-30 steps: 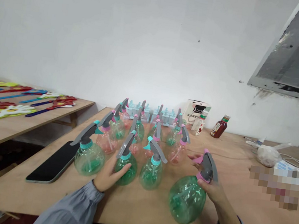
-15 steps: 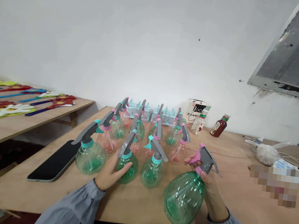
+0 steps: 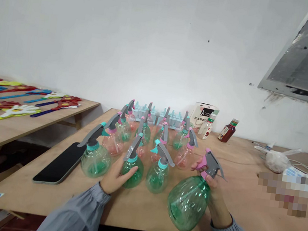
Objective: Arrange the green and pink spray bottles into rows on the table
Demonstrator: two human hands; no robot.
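Note:
My right hand (image 3: 213, 185) is closed around the neck of a green spray bottle (image 3: 188, 203) with a grey head and pink trigger, tilted above the front of the table. My left hand (image 3: 117, 175) wraps the left side of another green spray bottle (image 3: 134, 171) with a turquoise collar, which stands upright; the thumb lies across its front and the other fingers are hidden behind. Beside it stand a green bottle with its head turned right (image 3: 157, 178) and a green bottle at the left (image 3: 96, 161). Behind them, several green and pink spray bottles (image 3: 184, 155) stand in rows.
A black phone (image 3: 58, 165) lies left of the bottles. Light-blue plastic parts (image 3: 170, 119), a white box (image 3: 200, 112), a clear labelled bottle (image 3: 206, 129) and a red-brown bottle (image 3: 228, 131) stand at the back. Right are a plastic bag (image 3: 277, 161) and cables; a side table (image 3: 8, 124) holds colourful hand-shaped pieces.
The view has shifted slightly, so the table things sit a little further right. Both hands keep their holds, and the bottle in my right hand has barely moved.

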